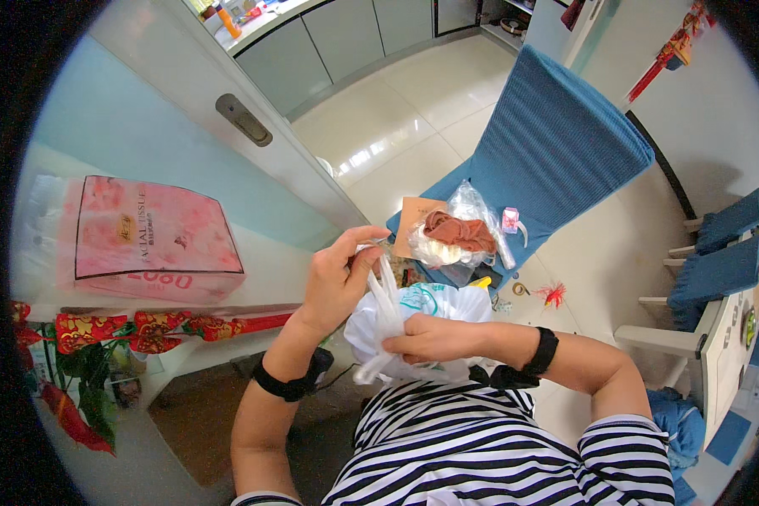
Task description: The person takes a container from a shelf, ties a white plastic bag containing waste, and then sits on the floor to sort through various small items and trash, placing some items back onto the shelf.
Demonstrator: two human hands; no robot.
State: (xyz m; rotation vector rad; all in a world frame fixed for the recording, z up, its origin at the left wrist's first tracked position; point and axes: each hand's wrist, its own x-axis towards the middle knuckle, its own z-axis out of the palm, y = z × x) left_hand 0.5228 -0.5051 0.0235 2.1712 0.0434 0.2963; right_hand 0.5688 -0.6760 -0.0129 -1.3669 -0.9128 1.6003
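A full white plastic bag (443,305) with green print is held close in front of my striped shirt. My left hand (345,278) pinches the top of one of its twisted handles between thumb and fingers. Lower down, my right hand (433,338) grips the gathered plastic at the bag's neck. Just beyond it, on the seat of a blue-covered chair (544,126), lie a brown cloth (460,233) on clear plastic bags (471,202), a tan paper envelope (411,215) and a small pink box (510,219). What the white bag contains is hidden.
To the left, a pink facial tissue pack (158,234) hangs near a sliding door (183,95) and red-gold decorations (92,332). A tape roll (519,289) and a red tassel (551,294) lie on the tiled floor. A table (721,360) with blue-covered chairs stands at right.
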